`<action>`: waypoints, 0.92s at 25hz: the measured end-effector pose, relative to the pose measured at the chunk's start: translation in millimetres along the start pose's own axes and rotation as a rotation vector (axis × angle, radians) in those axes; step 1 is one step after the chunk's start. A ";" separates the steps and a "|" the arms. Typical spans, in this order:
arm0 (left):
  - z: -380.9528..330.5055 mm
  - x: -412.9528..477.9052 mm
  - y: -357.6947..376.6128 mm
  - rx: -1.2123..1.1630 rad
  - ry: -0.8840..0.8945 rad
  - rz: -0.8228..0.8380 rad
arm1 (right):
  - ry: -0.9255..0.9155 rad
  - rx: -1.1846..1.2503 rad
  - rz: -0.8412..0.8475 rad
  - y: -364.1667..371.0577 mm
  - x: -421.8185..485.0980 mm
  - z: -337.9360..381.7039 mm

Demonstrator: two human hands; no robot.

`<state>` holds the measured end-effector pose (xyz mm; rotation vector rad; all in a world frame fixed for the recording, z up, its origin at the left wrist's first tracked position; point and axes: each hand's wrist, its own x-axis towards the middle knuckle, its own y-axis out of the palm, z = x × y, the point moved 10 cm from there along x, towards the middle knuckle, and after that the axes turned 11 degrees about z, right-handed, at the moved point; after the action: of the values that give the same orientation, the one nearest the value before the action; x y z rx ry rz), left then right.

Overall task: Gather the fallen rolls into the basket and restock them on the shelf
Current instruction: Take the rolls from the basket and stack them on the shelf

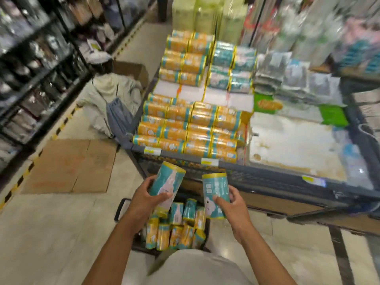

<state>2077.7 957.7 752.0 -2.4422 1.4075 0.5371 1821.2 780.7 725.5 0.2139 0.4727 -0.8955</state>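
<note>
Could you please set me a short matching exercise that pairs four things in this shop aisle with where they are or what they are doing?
Things:
1. left hand
2. basket
3. flattened cardboard
4. orange rolls

Places or states:
A. lying flat on the floor, to the left
B. stacked in rows on the shelf
C. on the floor, packed with upright rolls
D. gripping a teal roll

Pairs: 1-D, 2-C, 3-A, 4-B
</note>
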 end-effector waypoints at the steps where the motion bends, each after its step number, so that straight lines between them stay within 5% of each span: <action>1: -16.3 7.1 -4.0 0.028 0.020 0.026 | -0.039 -0.014 -0.019 -2.0 1.5 17.6; 13: -213.5 152.8 27.8 0.391 0.356 0.199 | -0.348 -0.297 -0.087 -66.8 97.8 191.6; 23: -287.6 450.9 112.9 0.910 0.391 0.157 | -0.353 -0.804 0.092 -160.0 376.9 276.5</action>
<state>2238.4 437.7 803.4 -1.7311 1.5200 -0.5034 1979.6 317.1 789.5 -0.6427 0.4531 -0.5785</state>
